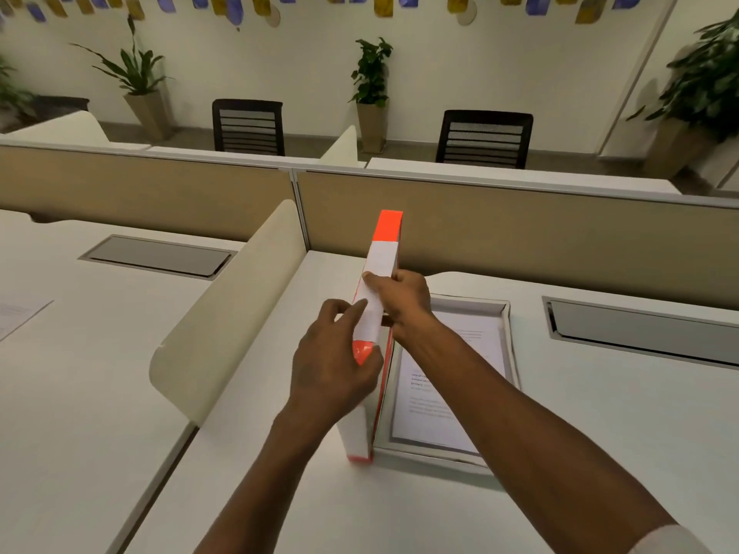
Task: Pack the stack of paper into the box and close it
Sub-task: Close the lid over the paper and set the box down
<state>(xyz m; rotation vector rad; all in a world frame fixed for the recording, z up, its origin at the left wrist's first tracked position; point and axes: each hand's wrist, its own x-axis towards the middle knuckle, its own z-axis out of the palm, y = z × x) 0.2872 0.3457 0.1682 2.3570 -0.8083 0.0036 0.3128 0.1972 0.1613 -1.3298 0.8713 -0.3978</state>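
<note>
Both arms reach forward, left hand (334, 363) and right hand (402, 299) with fingers curled, close together.

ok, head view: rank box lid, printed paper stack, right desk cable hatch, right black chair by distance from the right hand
1. Box lid: gripped on edge by the right hand.
2. Printed paper stack: in the box base, just below-right.
3. Cable hatch: farther right on the desk.
4. Black chair: beyond the partition.
</note>
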